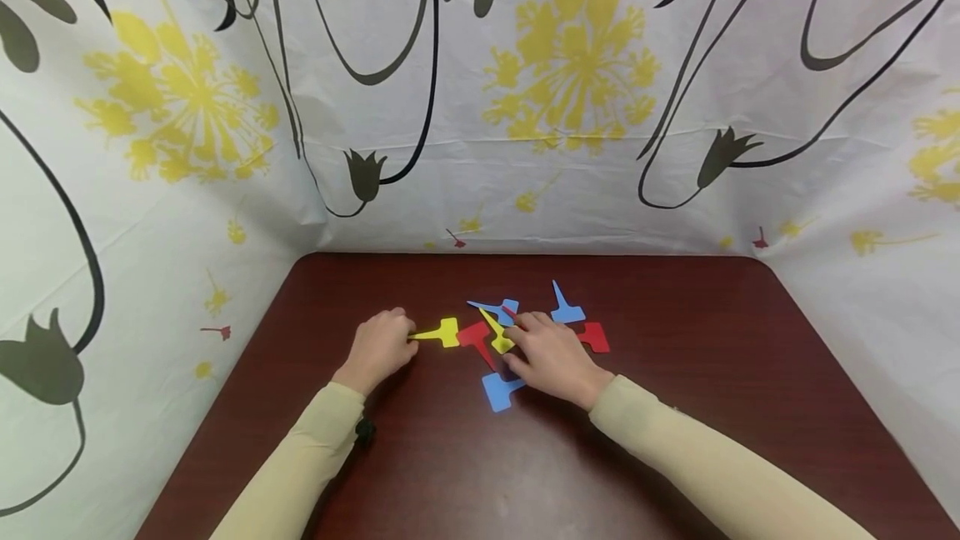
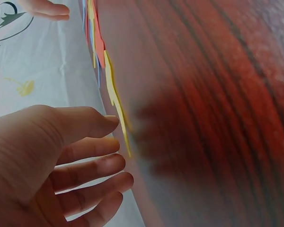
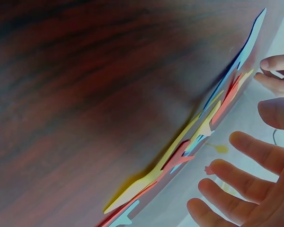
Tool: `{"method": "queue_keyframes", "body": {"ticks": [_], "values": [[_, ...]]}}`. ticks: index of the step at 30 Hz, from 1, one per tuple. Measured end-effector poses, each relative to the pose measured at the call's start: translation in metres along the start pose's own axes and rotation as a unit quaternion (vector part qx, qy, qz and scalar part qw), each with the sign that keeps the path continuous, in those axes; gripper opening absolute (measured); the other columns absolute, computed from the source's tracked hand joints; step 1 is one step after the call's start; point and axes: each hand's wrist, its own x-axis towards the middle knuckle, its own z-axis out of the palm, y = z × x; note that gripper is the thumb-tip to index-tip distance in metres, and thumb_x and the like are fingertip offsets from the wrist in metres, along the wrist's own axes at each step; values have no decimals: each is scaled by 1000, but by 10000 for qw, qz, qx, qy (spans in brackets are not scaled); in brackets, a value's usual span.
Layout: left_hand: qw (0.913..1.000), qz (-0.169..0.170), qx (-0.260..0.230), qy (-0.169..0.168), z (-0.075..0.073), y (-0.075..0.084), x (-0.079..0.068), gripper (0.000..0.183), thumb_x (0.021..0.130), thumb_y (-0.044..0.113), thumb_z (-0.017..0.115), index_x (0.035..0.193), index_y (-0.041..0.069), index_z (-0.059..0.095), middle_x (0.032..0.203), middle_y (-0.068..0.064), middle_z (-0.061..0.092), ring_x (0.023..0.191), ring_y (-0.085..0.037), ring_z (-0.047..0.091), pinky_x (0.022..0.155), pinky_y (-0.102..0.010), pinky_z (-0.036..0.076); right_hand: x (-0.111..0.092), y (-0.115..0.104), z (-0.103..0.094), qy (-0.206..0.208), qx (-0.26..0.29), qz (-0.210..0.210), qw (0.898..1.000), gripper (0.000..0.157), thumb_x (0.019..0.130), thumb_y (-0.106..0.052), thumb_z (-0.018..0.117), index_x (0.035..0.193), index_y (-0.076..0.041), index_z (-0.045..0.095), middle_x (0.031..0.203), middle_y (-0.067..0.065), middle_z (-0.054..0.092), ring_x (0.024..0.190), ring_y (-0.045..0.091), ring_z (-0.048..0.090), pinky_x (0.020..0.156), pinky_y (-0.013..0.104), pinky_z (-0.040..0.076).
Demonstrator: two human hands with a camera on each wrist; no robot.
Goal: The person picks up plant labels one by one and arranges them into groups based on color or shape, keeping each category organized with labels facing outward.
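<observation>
Several flat T-shaped plastic plant labels lie in a loose cluster on the dark table. My left hand (image 1: pixel 382 347) is at the narrow tip of a yellow label (image 1: pixel 450 332) on the cluster's left; in the left wrist view its thumb and fingers are spread near that tip. Over the cluster's right side my right hand (image 1: pixel 557 359) reaches with loosely bent, separated fingers, hiding some labels. Close to it lie a second yellow label (image 1: pixel 502 344), a red label (image 1: pixel 474 334), and a blue label (image 1: pixel 498 392) at the front.
Behind the right hand are another blue label (image 1: pixel 567 313) and a partly hidden red label (image 1: pixel 597 337). One more blue label (image 1: pixel 507 310) lies at the back of the cluster. A flower-patterned white cloth (image 1: pixel 450 115) surrounds the wooden table (image 1: pixel 675 298).
</observation>
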Motion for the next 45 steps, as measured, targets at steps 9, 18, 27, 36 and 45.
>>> {"method": "queue_keyframes", "body": {"ticks": [9, 18, 27, 36, 45], "values": [[9999, 128, 98, -35, 4, 0, 2, 20, 85, 15, 78, 69, 13, 67, 73, 0, 51, 55, -15, 45, 47, -30, 39, 3, -2, 1, -23, -49, -88, 9999, 38, 89, -40, 71, 116, -14, 74, 107, 4, 63, 101, 21, 56, 75, 37, 58], [9993, 309, 198, -7, 3, -1, 10, 42, 84, 7, 73, 52, 17, 47, 60, 1, 41, 52, -12, 32, 46, -28, 31, 7, -1, 3, -58, -252, -108, 9996, 36, 90, -40, 70, 115, -14, 74, 107, 4, 63, 102, 21, 56, 78, 37, 57], [9993, 306, 160, -159, -2, -1, 7, 40, 84, 8, 72, 52, 17, 48, 58, 3, 37, 51, -11, 30, 45, -28, 30, 9, 1, 4, -54, -247, -164, 9995, 39, 89, -41, 72, 118, -15, 74, 111, 6, 64, 105, 23, 57, 82, 39, 57], [9993, 339, 130, -8, -14, -7, -1, 34, 82, 9, 74, 56, 17, 53, 60, 2, 43, 51, -12, 32, 45, -28, 30, 9, 3, 7, 59, -168, -278, 9995, 36, 89, -40, 73, 113, -13, 75, 110, 7, 64, 105, 23, 58, 80, 39, 58], [9998, 156, 78, 47, -26, -15, -16, 34, 83, 12, 76, 57, 16, 54, 59, 2, 44, 50, -12, 35, 44, -28, 31, 9, 2, 6, -57, -210, -205, 9996, 35, 90, -39, 71, 115, -14, 74, 110, 6, 63, 104, 22, 56, 78, 40, 58]]}}
